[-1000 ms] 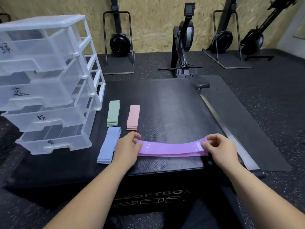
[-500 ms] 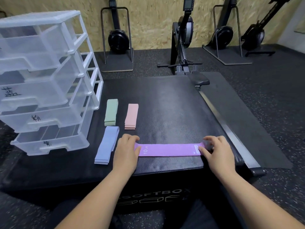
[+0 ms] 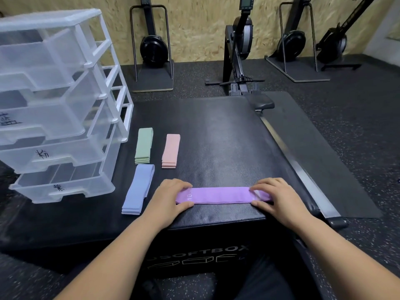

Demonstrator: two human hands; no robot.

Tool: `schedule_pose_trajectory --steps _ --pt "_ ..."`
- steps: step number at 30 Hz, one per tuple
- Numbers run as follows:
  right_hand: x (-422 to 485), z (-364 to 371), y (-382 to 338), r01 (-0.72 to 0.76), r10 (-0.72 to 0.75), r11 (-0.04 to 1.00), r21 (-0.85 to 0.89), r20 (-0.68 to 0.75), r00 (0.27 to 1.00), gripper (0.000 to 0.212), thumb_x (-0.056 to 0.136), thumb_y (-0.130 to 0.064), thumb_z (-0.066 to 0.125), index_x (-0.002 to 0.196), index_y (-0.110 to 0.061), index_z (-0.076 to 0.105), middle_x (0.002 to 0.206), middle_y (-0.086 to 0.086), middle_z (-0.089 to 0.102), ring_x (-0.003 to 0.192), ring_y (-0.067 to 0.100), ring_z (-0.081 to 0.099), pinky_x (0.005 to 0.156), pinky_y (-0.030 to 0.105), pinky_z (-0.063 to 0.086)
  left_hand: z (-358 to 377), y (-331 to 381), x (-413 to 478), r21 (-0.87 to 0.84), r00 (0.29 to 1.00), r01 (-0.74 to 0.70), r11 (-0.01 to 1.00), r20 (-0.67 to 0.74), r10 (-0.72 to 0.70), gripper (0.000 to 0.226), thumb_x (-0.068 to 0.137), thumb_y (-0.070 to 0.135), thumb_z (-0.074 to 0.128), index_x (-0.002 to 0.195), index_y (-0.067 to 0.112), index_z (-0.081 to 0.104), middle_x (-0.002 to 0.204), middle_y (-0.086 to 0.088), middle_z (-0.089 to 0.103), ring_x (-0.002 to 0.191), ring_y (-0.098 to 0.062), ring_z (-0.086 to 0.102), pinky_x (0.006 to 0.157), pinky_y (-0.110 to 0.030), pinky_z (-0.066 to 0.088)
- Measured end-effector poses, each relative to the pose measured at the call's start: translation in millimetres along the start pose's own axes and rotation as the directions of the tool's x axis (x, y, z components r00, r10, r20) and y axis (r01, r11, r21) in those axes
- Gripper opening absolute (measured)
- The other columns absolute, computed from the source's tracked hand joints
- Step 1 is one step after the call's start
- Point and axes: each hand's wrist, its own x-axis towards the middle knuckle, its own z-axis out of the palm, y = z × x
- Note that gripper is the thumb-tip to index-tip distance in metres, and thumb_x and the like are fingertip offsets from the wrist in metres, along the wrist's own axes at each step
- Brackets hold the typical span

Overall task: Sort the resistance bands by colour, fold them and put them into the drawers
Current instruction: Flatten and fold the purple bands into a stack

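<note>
— Where's the purple band (image 3: 220, 195)?
— Flat on the bench (image 3: 216, 137), between both grips.
— Clamped?
— No. The left grip (image 3: 168, 200) and right grip (image 3: 279, 198) lie flat with fingers straight, each pressing one end. The blue band (image 3: 139, 189) lies just left of the left grip.
</note>
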Motion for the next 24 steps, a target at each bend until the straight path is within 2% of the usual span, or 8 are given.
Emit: schedule_pose_trajectory --steps 4,8,11,14,17,19,21,24 --pt "2.4 -2.7 1.1 0.002 -0.001 1.0 -0.017 0.029 1.0 0.044 0.083 -0.071 0.068 0.118 -0.045 0.071 0.119 -0.027 0.062 0.106 0.012 0.053 0.089 0.044 0.054 -5.9 -1.2 3.8 0.017 0.999 -0.015 1.0 0.043 0.014 0.05 0.084 0.049 0.084 0.128 0.037 0.065 0.121 0.024 0.061 0.113 -0.006 0.048 0.102 -0.033 0.046" --pt "1.0 -7.9 0.0 -0.031 0.029 0.999 0.033 0.041 0.999 0.044 0.083 -0.065 0.077 0.121 -0.042 0.072 0.123 -0.023 0.062 0.112 0.012 0.054 0.098 0.033 0.047 -10.2 -0.8 6.7 0.05 0.998 -0.039 0.998 0.047 0.036 0.055 0.08 0.054 0.085 0.129 0.037 0.065 0.122 0.024 0.061 0.115 -0.006 0.05 0.103 -0.033 0.046" --pt "-4.6 -8.5 3.5 -0.184 0.198 0.974 0.136 -0.099 0.975 0.026 0.093 -0.047 0.074 0.118 -0.038 0.074 0.121 -0.017 0.064 0.113 0.016 0.058 0.102 0.033 0.045 -9.2 2.9 6.8 0.064 0.997 -0.072 0.995 0.021 0.071 0.056 0.078 0.056 0.084 0.127 0.036 0.066 0.123 0.021 0.062 0.116 -0.009 0.053 0.103 -0.035 0.046" --pt "-12.6 -8.2 3.7 -0.337 0.362 0.927 0.163 -0.166 0.917 0.025 0.094 -0.045 0.072 0.117 -0.036 0.074 0.112 -0.012 0.066 0.105 0.019 0.065 0.098 0.04 0.053 -2.8 14.6 8.3 0.103 0.992 -0.124 0.987 -0.007 0.125 0.051 0.08 0.054 0.082 0.125 0.033 0.068 0.124 0.017 0.064 0.116 -0.014 0.057 0.102 -0.04 0.047" --pt "-10.5 -9.2 -5.2 -0.452 0.473 0.876 0.169 -0.123 0.872 0.028 0.092 -0.044 0.075 0.118 -0.032 0.073 0.103 -0.006 0.068 0.095 0.017 0.068 0.09 0.036 0.054 12.1 35.5 11.4 0.149 0.984 -0.177 0.973 -0.008 0.18 0.05 0.082 0.053 0.079 0.125 0.031 0.068 0.127 0.014 0.063 0.121 -0.016 0.057 0.104 -0.04 0.045" --pt "-2.7 -8.7 -10.6 -0.532 0.542 0.836 0.136 -0.05 0.839 0.033 0.091 -0.044 0.077 0.119 -0.029 0.073 0.103 -0.004 0.072 0.098 0.021 0.069 0.091 0.036 0.054 25.2 51.7 14.9 0.166 0.98 -0.199 0.966 0.009 0.2 0.053 0.084 0.054 0.077 0.13 0.032 0.065 0.133 0.014 0.06 0.127 -0.015 0.053 0.11 -0.036 0.038" --pt "4.8 -7.8 -13.7 -0.588 0.591 0.803 0.095 -0.003 0.807 0.035 0.087 -0.043 0.078 0.118 -0.026 0.073 0.101 -0.005 0.073 0.101 0.023 0.069 0.088 0.036 0.054 37.4 67.0 20.2 0.174 0.976 -0.215 0.961 0.028 0.214 0.055 0.086 0.054 0.077 0.134 0.031 0.063 0.137 0.012 0.058 0.131 -0.016 0.05 0.114 -0.035 0.033" --pt "12.4 -7.5 -15.5 -0.64 0.641 0.761 0.102 0.034 0.767 0.03 0.082 -0.037 0.082 0.109 -0.025 0.075 0.089 -0.011 0.072 0.096 0.021 0.069 0.082 0.033 0.052 48.0 84.5 29.4 0.203 0.976 -0.216 0.955 0.052 0.21 0.057 0.089 0.05 0.076 0.14 0.029 0.061 0.14 0.008 0.057 0.133 -0.02 0.048 0.115 -0.036 0.031"
